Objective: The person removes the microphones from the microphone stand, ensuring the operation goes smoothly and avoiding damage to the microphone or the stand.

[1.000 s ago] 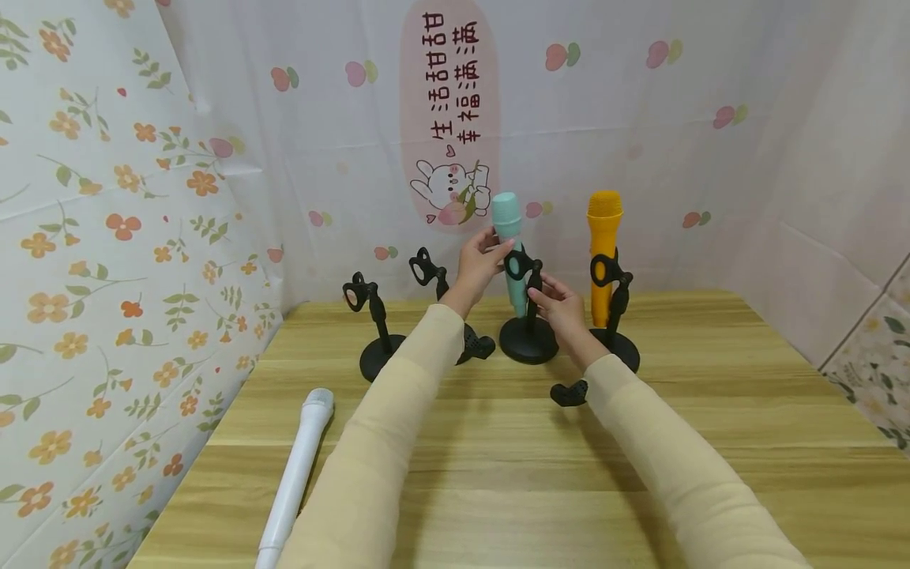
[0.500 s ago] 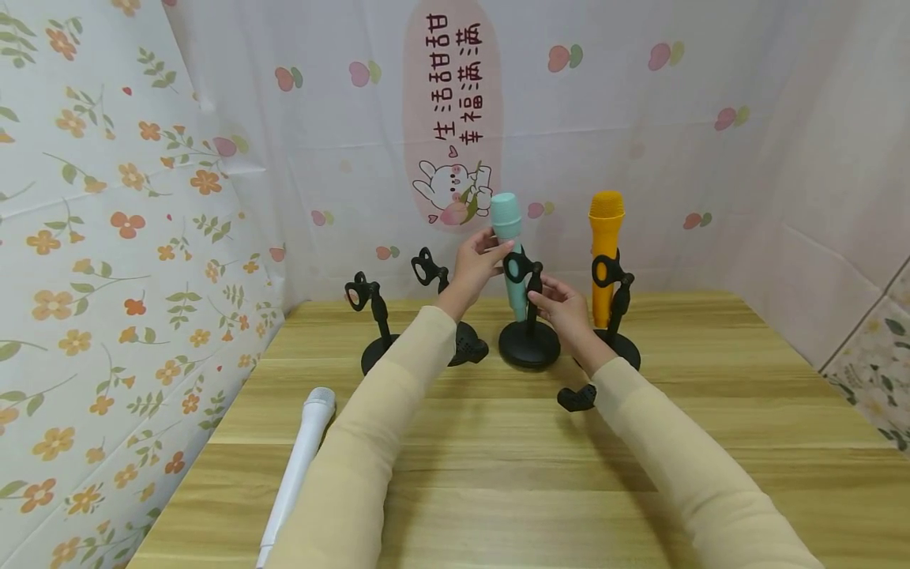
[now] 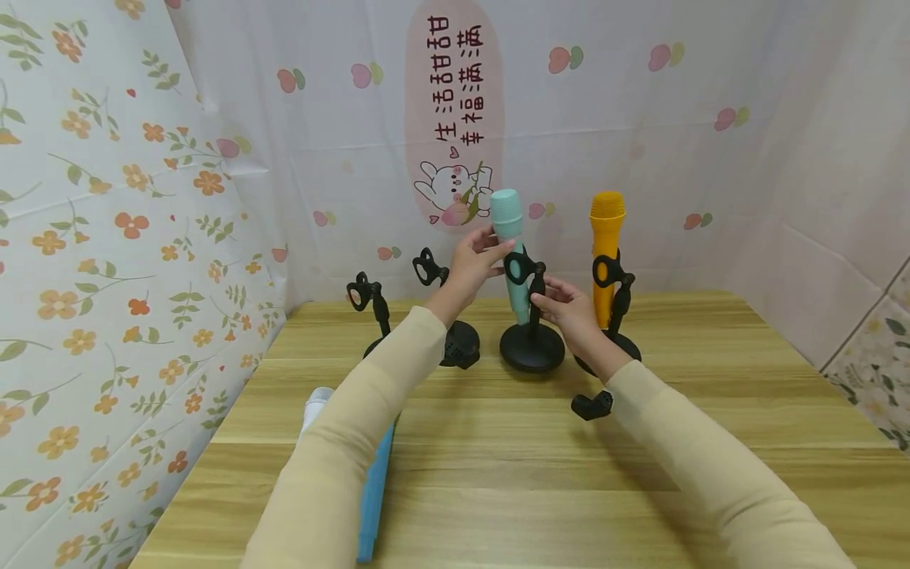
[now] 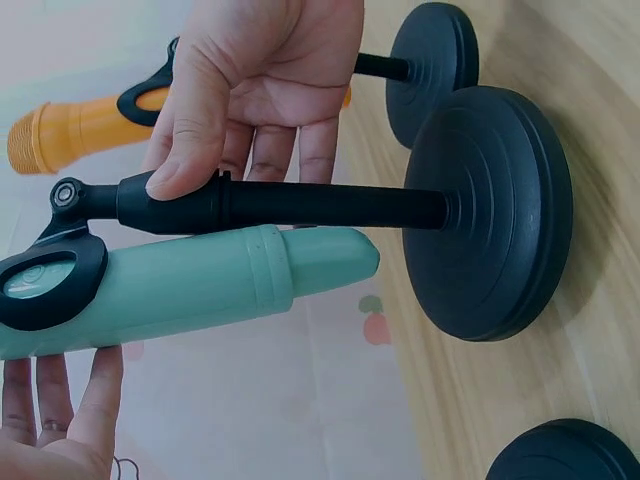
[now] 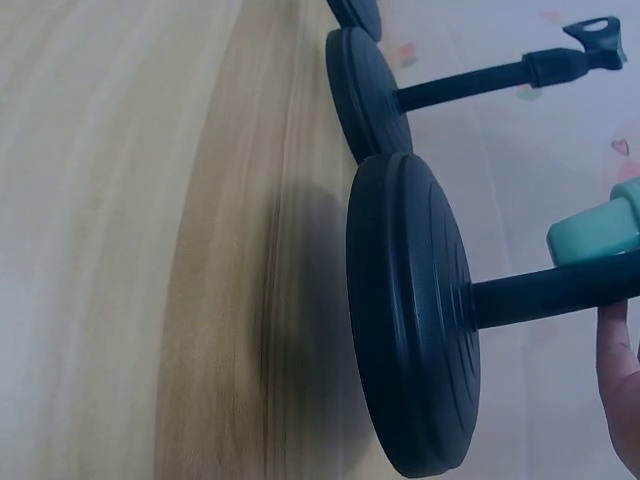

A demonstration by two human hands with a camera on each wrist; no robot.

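A teal microphone (image 3: 506,215) sits in the clip of a black desk stand (image 3: 532,348), its tail end pointing down beside the post. My left hand (image 3: 469,269) holds the microphone's upper body, with the thumb in front. My right hand (image 3: 572,312) grips the stand's post; in the left wrist view its thumb (image 4: 185,160) presses along the black collar. In the right wrist view, the round base (image 5: 410,315) has a dark shadow beside it. Whether the base touches the table cannot be told.
An orange microphone (image 3: 607,229) stands in another stand on the right. Two further stands, with bare clips (image 3: 364,292), are on the left. A white microphone (image 3: 315,405) and a blue one (image 3: 374,498) lie partly behind the left sleeve on the wooden table (image 3: 483,474).
The stand with the teal microphone has shifted slightly toward me. My left forearm has moved left, now covering much of the white microphone and uncovering the blue one.
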